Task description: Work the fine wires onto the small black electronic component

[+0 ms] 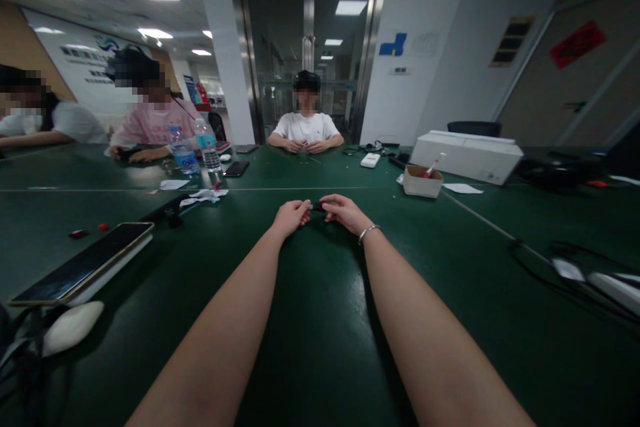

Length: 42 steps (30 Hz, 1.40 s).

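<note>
My left hand [292, 217] and my right hand [346, 212] meet over the green table [320, 320], both with fingers closed on a small dark object [317, 207]. The left fingers pinch its greyish left end, and the right fingers hold its black right end. What the object is cannot be made out at this size. A silver bracelet [369, 233] circles my right wrist.
Left on the table are a phone [90, 260] on a white box, a white mouse-like object [73, 328], paper scraps and water bottles [207, 147]. Right are a small box [423, 182], a white carton [465, 157] and cables. Several people sit around the table.
</note>
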Each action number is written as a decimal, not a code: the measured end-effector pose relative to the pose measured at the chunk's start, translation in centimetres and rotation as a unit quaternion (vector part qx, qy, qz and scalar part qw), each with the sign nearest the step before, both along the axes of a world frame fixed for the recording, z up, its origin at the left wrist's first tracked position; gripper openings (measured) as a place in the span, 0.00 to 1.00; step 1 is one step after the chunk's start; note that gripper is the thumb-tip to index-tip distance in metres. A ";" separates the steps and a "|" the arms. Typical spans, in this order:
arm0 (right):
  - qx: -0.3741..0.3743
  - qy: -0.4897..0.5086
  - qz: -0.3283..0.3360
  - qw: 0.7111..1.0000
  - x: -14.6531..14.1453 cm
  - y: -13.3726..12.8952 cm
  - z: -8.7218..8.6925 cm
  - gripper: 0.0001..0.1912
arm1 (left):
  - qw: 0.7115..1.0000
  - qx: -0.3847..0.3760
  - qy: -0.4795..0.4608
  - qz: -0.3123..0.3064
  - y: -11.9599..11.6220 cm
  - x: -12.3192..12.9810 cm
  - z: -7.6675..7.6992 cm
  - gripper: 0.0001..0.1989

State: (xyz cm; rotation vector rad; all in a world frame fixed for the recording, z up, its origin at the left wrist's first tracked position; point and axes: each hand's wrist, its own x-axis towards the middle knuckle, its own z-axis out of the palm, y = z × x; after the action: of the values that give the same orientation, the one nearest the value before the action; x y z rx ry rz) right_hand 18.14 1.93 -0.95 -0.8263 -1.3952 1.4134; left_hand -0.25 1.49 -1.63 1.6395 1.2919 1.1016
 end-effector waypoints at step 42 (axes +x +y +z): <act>-0.031 -0.012 -0.018 0.999 -0.1 0.2 0.0 0.04 | 0.996 -0.018 -0.087 0.002 -1.1 0.5 1.1 0.09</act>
State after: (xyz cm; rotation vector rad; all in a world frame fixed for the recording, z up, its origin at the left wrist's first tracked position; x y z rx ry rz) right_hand 18.00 2.15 -0.98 -0.9066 -1.3537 1.4285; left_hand 0.30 0.35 -0.58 1.4793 1.1953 1.1883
